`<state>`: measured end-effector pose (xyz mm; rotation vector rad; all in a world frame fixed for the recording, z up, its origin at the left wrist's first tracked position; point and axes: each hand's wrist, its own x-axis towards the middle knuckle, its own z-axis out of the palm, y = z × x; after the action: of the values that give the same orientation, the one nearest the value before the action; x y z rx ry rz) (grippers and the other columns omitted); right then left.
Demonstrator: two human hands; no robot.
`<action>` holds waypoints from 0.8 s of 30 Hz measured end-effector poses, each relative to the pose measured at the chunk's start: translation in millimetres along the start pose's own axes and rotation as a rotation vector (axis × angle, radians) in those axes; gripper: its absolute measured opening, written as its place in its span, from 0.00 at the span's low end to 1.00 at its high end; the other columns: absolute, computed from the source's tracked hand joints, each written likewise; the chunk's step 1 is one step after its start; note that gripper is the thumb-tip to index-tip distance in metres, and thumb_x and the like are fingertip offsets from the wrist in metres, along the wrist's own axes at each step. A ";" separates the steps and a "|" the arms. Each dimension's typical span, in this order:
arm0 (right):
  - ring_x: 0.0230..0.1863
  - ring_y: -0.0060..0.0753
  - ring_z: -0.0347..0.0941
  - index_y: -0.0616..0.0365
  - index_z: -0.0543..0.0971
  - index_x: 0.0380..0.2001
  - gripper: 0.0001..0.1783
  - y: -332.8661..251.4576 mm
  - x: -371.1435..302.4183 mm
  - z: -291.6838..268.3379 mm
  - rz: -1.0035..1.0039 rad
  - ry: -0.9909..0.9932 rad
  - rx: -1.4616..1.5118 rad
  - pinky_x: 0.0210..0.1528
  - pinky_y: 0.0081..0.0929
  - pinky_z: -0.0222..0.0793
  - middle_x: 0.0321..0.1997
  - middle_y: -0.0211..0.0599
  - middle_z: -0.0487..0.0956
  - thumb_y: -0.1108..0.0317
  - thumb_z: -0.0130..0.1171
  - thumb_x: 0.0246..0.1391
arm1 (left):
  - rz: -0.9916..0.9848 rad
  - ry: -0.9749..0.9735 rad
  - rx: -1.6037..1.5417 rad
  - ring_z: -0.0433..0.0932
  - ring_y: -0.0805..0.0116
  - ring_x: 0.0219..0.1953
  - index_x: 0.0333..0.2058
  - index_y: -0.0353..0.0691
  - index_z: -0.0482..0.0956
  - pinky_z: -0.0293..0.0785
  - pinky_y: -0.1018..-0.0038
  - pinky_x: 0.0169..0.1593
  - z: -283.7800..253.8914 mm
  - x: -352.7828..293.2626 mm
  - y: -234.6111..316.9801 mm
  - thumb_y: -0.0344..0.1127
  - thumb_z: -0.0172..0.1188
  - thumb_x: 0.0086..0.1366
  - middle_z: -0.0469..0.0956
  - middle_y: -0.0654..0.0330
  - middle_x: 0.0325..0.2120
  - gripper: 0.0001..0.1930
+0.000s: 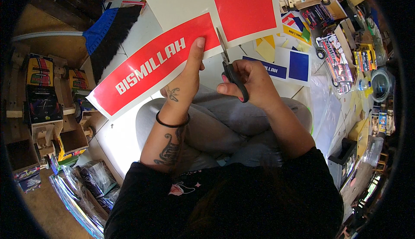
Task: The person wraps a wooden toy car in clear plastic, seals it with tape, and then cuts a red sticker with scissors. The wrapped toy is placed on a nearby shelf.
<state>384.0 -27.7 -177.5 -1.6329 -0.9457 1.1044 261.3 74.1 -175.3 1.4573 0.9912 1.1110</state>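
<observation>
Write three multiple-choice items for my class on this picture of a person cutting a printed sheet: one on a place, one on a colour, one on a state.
1. Where do the scissors cut?
A. between the two red panels
B. through the blue sticker
C. along the broom

2. What colour is the lettered panel held by the left hand?
A. green
B. red
C. yellow

3. How does the right hand stand?
A. flat on the floor
B. empty and open
C. closed on the scissor handles

Key: 1 A, the blades sit in the white gap of the sheet; 2 B, white letters on red; 3 C, fingers pass round the black handles.
</observation>
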 end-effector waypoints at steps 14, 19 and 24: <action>0.18 0.13 0.63 0.59 0.74 0.24 0.23 2.9 1.3 0.4 -0.005 0.020 -0.011 0.22 0.11 0.54 0.18 0.24 0.72 0.56 0.76 0.33 | -0.016 -0.014 -0.082 0.71 0.77 0.18 0.28 0.39 0.77 0.66 0.81 0.20 3.3 -1.9 -0.1 0.43 0.65 0.58 0.74 0.64 0.19 0.13; 0.17 0.13 0.63 0.58 0.75 0.24 0.25 0.4 1.5 0.8 -0.061 0.029 0.011 0.21 0.12 0.55 0.17 0.23 0.71 0.52 0.76 0.32 | -0.032 -0.034 -0.113 0.71 0.76 0.18 0.30 0.38 0.76 0.67 0.81 0.21 5.8 -4.4 -0.5 0.43 0.65 0.58 0.74 0.64 0.20 0.13; 0.17 0.14 0.64 0.58 0.75 0.23 0.25 -1.2 0.6 0.4 -0.039 0.048 0.008 0.21 0.13 0.56 0.17 0.25 0.71 0.51 0.76 0.31 | -0.023 -0.061 -0.122 0.71 0.76 0.18 0.30 0.38 0.76 0.67 0.81 0.21 4.7 -4.4 0.2 0.43 0.65 0.57 0.75 0.63 0.20 0.14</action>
<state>383.8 -26.6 -176.5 -1.6208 -0.9375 1.0366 264.7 68.8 -176.0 1.3698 0.8807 1.0854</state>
